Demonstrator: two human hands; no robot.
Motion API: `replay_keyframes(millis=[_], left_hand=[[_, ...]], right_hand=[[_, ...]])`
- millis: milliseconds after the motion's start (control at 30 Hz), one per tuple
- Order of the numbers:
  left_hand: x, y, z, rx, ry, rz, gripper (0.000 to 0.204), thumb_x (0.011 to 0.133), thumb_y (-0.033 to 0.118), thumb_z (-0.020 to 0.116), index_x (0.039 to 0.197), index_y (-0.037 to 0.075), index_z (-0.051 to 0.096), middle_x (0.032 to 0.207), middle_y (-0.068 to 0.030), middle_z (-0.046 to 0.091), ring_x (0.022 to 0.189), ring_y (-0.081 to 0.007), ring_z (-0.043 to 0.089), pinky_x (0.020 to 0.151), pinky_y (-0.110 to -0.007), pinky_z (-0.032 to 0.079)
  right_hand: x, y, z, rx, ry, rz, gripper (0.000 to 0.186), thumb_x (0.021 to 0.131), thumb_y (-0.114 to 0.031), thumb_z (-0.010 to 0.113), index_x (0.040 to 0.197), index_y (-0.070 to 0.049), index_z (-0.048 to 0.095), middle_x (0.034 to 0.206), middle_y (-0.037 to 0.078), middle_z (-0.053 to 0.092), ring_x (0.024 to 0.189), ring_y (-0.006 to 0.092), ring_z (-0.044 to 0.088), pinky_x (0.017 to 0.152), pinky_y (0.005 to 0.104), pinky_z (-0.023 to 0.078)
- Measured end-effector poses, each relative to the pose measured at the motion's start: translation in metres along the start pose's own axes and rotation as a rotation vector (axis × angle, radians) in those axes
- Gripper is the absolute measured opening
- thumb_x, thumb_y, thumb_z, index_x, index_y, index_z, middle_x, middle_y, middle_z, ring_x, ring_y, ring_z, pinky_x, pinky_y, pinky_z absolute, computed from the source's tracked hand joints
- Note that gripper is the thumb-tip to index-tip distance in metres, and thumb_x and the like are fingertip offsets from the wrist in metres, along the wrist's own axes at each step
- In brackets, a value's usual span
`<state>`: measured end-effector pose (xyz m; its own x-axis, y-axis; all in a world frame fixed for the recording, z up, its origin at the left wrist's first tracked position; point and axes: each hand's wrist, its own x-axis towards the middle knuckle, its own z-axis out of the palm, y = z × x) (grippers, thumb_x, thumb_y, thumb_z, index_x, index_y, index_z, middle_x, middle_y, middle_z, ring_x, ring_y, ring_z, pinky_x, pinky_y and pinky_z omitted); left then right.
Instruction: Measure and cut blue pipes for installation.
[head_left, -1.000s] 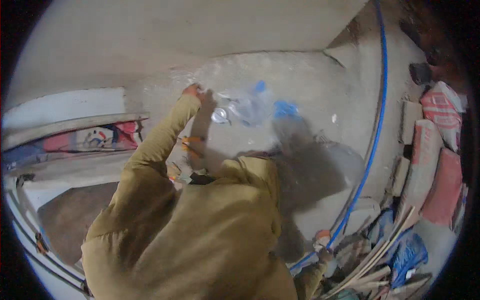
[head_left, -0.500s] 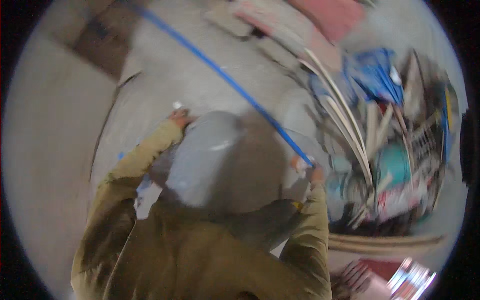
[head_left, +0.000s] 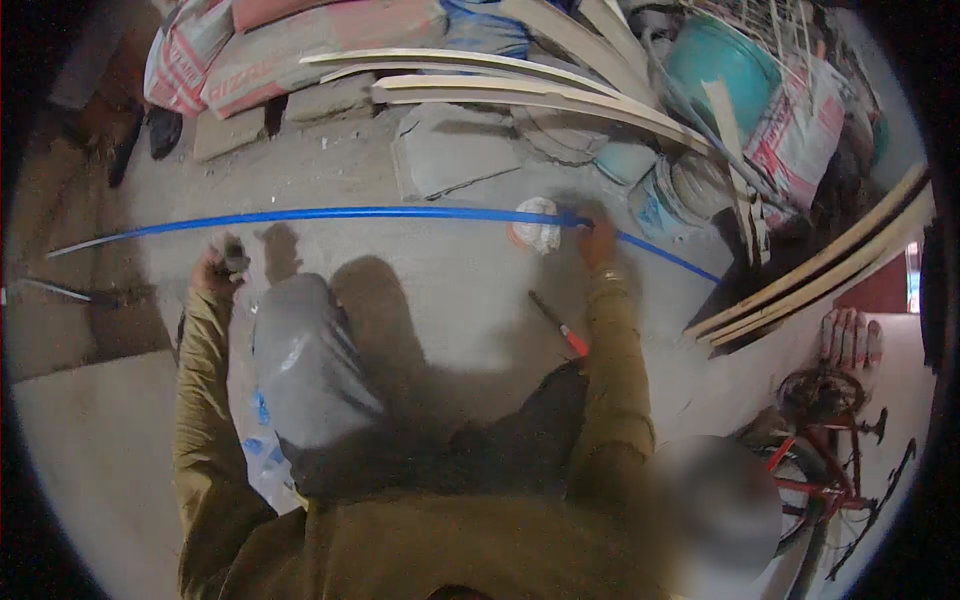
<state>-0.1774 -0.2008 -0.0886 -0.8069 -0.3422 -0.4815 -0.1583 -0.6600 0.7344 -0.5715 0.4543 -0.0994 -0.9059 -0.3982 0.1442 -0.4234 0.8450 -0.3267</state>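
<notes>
A long, thin blue pipe (head_left: 380, 213) lies across the view, its far left end pale grey. My right hand (head_left: 598, 245) is closed round the pipe, right of a round white-and-orange roll (head_left: 538, 224). Whether the roll touches the hand is unclear. Below the pipe's left part, my left hand (head_left: 213, 270) is closed around a small greyish thing (head_left: 236, 256) too blurred to name. A dark-bladed hand tool (head_left: 573, 341) with a red handle rests on the floor near my right forearm. My grey-clad knee (head_left: 310, 360) shows between my arms.
Printed sacks (head_left: 330, 45), bent pale strips (head_left: 560, 95), a teal bucket (head_left: 720, 65) and a broken slab (head_left: 450, 150) lie along the far side. Wooden boards (head_left: 820, 260) and a red bicycle (head_left: 820, 460) stand at the right. A blurred round patch covers something beside the bicycle.
My view has turned, so the pipe, slanted before, now runs nearly level. The bicycle and hand tool have come into sight. My right hand stays on the pipe.
</notes>
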Motion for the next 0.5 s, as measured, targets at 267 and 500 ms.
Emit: replay_keyframes(millis=[267,500], left_hand=[[0.039,0.036,0.336,0.718,-0.428,0.082,0.029,0.089,0.030,0.061,0.111,0.010,0.061,0.089,-0.0035,0.064,0.072,-0.0162,0.063,0.058,-0.035,0.056],[0.083,-0.101,0.401,0.048,-0.190,-0.413,0.030,0.091,0.030,0.055,0.107,0.007,0.064,0.091,-0.0081,0.066,0.080,-0.0228,0.067,0.064,-0.038,0.059]], right_hand=[[-0.003,0.084,-0.031,0.014,0.477,0.373,0.026,0.078,-0.013,0.066,0.102,-0.003,0.068,0.096,0.019,0.068,0.092,0.0355,0.064,0.084,0.0440,0.050],[-0.010,-0.136,-0.056,0.485,0.168,-0.392,0.029,0.085,-0.027,0.071,0.103,-0.004,0.068,0.103,0.016,0.067,0.101,0.0311,0.062,0.091,0.0413,0.048]])
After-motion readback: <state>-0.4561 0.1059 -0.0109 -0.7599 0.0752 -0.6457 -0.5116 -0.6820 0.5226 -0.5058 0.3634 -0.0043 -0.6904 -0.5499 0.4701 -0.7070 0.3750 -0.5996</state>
